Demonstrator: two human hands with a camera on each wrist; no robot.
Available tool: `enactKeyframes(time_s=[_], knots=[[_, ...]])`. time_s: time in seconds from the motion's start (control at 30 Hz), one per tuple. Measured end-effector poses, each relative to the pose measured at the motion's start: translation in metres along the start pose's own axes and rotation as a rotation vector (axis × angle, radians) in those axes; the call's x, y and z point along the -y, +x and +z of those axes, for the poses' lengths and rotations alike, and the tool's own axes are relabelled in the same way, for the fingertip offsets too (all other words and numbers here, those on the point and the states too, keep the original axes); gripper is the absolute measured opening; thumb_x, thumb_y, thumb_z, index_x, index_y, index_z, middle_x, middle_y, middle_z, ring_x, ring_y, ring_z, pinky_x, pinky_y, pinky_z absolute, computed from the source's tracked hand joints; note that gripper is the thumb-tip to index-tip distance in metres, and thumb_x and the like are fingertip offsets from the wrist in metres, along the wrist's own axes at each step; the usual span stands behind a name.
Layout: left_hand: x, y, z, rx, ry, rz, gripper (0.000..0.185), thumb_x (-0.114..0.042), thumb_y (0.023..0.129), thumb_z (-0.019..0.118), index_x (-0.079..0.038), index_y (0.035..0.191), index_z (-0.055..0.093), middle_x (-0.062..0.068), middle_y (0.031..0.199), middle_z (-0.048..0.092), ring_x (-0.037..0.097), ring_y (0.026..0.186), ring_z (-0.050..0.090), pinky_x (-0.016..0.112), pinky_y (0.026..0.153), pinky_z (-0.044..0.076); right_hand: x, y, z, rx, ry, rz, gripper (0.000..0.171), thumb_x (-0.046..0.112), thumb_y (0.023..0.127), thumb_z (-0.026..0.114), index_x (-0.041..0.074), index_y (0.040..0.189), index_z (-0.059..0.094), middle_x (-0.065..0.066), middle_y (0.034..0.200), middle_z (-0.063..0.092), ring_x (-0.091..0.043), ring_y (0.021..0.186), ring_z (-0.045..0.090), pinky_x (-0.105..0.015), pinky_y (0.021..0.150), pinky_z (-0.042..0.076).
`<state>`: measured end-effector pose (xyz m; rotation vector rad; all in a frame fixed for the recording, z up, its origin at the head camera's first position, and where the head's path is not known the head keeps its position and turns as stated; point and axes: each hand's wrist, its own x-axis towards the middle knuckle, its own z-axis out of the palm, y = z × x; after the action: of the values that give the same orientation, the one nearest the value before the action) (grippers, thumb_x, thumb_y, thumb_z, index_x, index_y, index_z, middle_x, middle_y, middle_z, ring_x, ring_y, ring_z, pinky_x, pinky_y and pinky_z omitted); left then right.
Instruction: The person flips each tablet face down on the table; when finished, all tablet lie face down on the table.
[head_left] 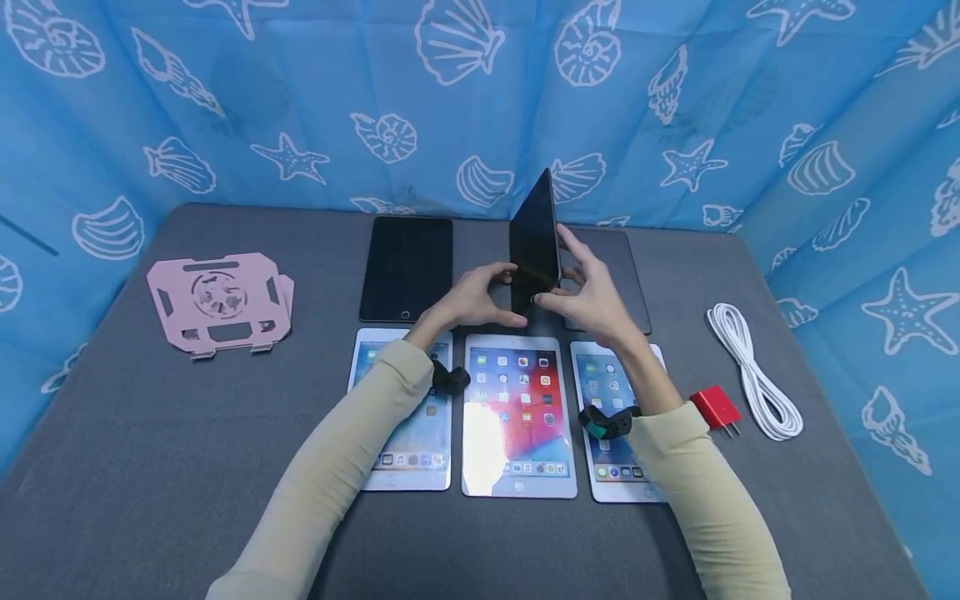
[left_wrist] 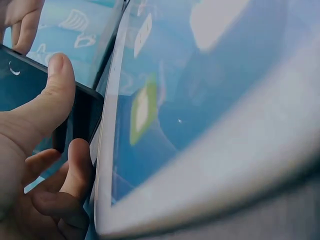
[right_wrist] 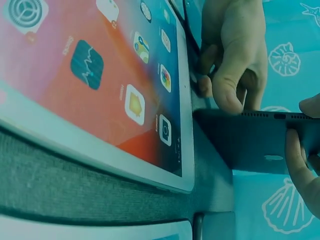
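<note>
**Black iPad raised on edge between two hands**

A pink folding stand (head_left: 221, 292) is set at the left of the grey table (head_left: 187, 467). A black iPad (head_left: 406, 271) is laid face up at the back, with a white iPad (head_left: 408, 458) in front, its screen lit. The left hand's grip (head_left: 476, 298) is partly closed round the raised iPad's (head_left: 534, 233) near lower corner. Below it, a second lit white iPad (head_left: 525, 450) is seen. By the right hand (head_left: 592, 300), the raised iPad is pinched at its home-button end, thumb opposed to fingers. Farther right are placed a dark tablet (head_left: 615, 275), a third white iPad (head_left: 618, 454), a red charger (head_left: 716, 407) and a coiled white cable (head_left: 753, 371).
</note>
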<state>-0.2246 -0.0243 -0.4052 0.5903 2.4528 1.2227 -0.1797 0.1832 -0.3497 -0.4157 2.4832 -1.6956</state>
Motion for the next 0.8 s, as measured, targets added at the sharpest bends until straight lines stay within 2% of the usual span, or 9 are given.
enactKeyframes(time_s=[0.1,0.2,0.27,0.33,0.37,0.43,0.6,0.67,0.8], knots=[[-0.001,0.002,0.004,0.011,-0.048,0.021,0.091,-0.028,0.084,0.086,-0.012,0.158,0.037,0.012,0.149,0.053,0.029,0.140,0.047,0.049,0.122,0.035,0.002,0.000,0.002,-0.006,-0.028,-0.014,0.091,-0.009,0.091,0.065,0.018,0.165,0.020,-0.016,0.165,0.024,-0.047,0.138,0.046,-0.040,0.102,0.055],[-0.002,0.002,0.007,0.029,-0.101,0.032,0.091,-0.026,0.086,0.085,-0.011,0.160,0.034,0.013,0.149,0.053,0.028,0.112,0.065,0.043,0.110,0.048,0.003,0.000,0.003,-0.017,-0.081,-0.016,0.087,-0.007,0.091,0.065,0.017,0.164,0.024,-0.018,0.161,0.030,-0.047,0.135,0.051,-0.027,0.091,0.059],[-0.002,0.002,0.008,0.041,-0.123,0.027,0.092,-0.027,0.087,0.084,-0.011,0.161,0.032,0.013,0.150,0.052,0.025,0.087,0.068,0.038,0.095,0.056,0.004,0.000,0.004,-0.019,-0.109,-0.014,0.085,-0.006,0.092,0.065,0.017,0.164,0.025,-0.020,0.158,0.033,-0.048,0.132,0.053,-0.031,0.090,0.060],[-0.003,0.001,0.008,0.053,-0.129,0.024,0.093,-0.029,0.087,0.083,-0.012,0.161,0.030,0.014,0.151,0.052,0.022,0.070,0.065,0.032,0.080,0.057,0.003,-0.001,0.005,-0.018,-0.124,-0.005,0.083,-0.004,0.093,0.065,0.016,0.163,0.026,-0.021,0.155,0.037,-0.048,0.130,0.055,-0.039,0.092,0.059],[-0.002,0.001,0.007,0.059,-0.131,0.025,0.095,-0.029,0.087,0.083,-0.013,0.162,0.029,0.013,0.151,0.052,0.019,0.069,0.064,0.030,0.076,0.057,0.002,-0.001,0.005,-0.016,-0.125,-0.004,0.082,-0.003,0.093,0.065,0.016,0.163,0.027,-0.022,0.154,0.038,-0.048,0.128,0.056,-0.041,0.092,0.059],[-0.002,-0.001,0.004,0.078,-0.152,0.041,0.098,-0.029,0.086,0.083,-0.015,0.163,0.025,0.013,0.150,0.052,0.018,0.070,0.066,0.029,0.073,0.056,0.000,-0.001,0.007,-0.011,-0.108,-0.004,0.081,-0.003,0.094,0.065,0.015,0.163,0.027,-0.023,0.153,0.040,-0.048,0.126,0.057,-0.037,0.089,0.058],[-0.001,-0.006,-0.012,0.142,-0.228,0.108,0.102,-0.023,0.091,0.078,-0.024,0.166,0.009,0.014,0.148,0.054,0.025,0.088,0.072,0.035,0.084,0.058,-0.001,0.000,0.008,-0.003,-0.089,-0.016,0.080,-0.003,0.094,0.064,0.015,0.163,0.027,-0.026,0.152,0.040,-0.048,0.121,0.060,-0.026,0.081,0.056],[-0.005,-0.007,-0.019,0.138,-0.208,0.117,0.099,-0.028,0.095,0.073,-0.029,0.166,0.004,0.015,0.148,0.055,0.026,0.093,0.072,0.037,0.086,0.057,-0.001,0.000,0.008,0.005,-0.083,-0.012,0.082,-0.003,0.094,0.065,0.016,0.163,0.027,-0.025,0.152,0.040,-0.047,0.120,0.060,-0.032,0.081,0.059],[-0.017,-0.008,-0.028,0.053,-0.095,0.146,0.098,-0.042,0.096,0.067,-0.034,0.165,-0.003,0.016,0.147,0.058,0.025,0.093,0.072,0.038,0.086,0.058,0.000,-0.001,0.010,0.032,-0.091,0.007,0.083,-0.002,0.094,0.066,0.017,0.164,0.025,-0.024,0.153,0.039,-0.045,0.123,0.060,-0.044,0.085,0.062]])
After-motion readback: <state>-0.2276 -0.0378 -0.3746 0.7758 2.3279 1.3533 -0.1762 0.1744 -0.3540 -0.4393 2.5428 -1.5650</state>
